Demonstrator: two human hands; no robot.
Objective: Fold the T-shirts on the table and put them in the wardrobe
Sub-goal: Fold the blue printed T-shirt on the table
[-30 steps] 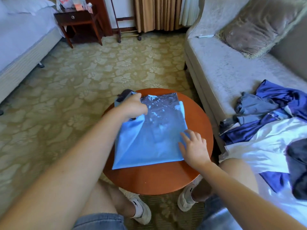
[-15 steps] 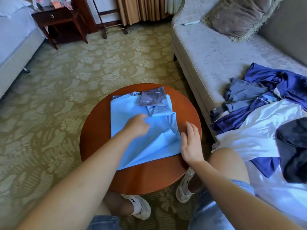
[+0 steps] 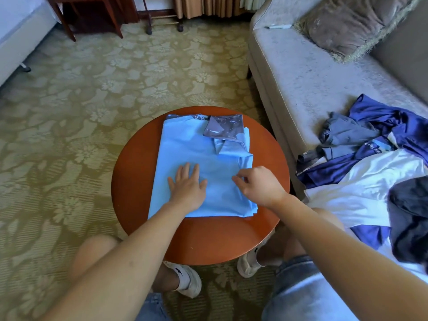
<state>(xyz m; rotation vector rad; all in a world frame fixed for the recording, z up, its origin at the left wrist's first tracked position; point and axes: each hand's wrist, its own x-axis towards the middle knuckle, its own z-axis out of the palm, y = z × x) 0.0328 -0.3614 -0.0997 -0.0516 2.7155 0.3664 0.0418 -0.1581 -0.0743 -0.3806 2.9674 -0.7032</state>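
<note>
On table (image 3: 208, 239), left hand (image 3: 187, 186) presses T-shirt (image 3: 192, 144); right hand (image 3: 259, 186) pinches it.

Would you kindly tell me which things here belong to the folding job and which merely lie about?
Job: light blue T-shirt, round red-brown wooden table, left hand, right hand, heap of blue and white garments.
Lying about: brown fringed cushion.

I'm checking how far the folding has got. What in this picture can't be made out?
Head view: whether the right hand pinches the blue T-shirt or only touches it; its curled fingers hide the contact.
Pile of clothes on the sofa: cut off by the right edge, tangled, so uncountable.
Print on the shirt's dark sleeve: too small to read.
Wardrobe: outside the frame.
</note>
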